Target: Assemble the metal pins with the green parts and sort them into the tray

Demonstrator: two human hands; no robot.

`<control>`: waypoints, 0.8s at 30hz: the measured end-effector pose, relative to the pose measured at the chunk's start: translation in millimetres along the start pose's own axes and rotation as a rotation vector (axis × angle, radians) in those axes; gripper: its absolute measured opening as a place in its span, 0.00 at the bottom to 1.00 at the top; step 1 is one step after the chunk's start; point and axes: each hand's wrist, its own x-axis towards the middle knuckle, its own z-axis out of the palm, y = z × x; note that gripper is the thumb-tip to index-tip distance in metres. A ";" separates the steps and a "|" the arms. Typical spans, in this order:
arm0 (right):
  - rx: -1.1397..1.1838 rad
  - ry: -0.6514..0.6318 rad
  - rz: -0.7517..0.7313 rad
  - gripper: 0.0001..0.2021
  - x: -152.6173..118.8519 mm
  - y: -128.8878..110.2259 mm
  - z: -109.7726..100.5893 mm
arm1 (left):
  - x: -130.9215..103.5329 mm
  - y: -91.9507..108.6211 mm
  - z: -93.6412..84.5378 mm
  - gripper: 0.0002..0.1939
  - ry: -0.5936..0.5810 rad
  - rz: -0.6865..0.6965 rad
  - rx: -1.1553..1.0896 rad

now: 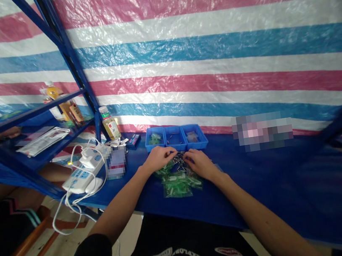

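on the blue tabletop (256,188), right in front of you, both hands are at the heap of small metal pieces (180,162), and it's close work! your left hand (160,158) arches in from one side, fingers bent and tips down by the pile's edge; whether they pinch a piece, i cannot tell from here. over on the other flank, your right hand (199,163) curls inward, fingertips right at the metal, and again i can't tell if anything sits between them. the heap lies between the two hands, dark and shiny, pieces pointing every which way.

just on your side of it, there are the clear packets of green pieces (176,185), some overlapping, another bunch tucked below your left hand. beyond the heap, three blue bins stand in a row: the left bin (155,148) with green bits, the middle bin (176,140) with a few thin metal ones, the right bin (197,145) with something brownish, too small to name.

out to your left, a bottle (112,127) stands upright near a small dark box (133,140), a white power strip (85,174) trails its cables, and past the blue frame (83,79) a co-worker's hand (12,132) rests above another surface.
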 end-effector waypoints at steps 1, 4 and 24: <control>0.002 -0.002 -0.003 0.06 0.1 -0.1 -0.5 | 0.1 0.4 -0.4 0.13 0.002 -0.001 0.000; 0.009 -0.003 -0.009 0.07 0.1 -0.3 -2.1 | 0.5 1.7 -1.7 0.14 0.011 -0.003 -0.001; 0.096 0.031 0.002 0.08 0.7 -4.2 -7.7 | 0.4 1.5 -0.8 0.15 0.004 0.007 -0.014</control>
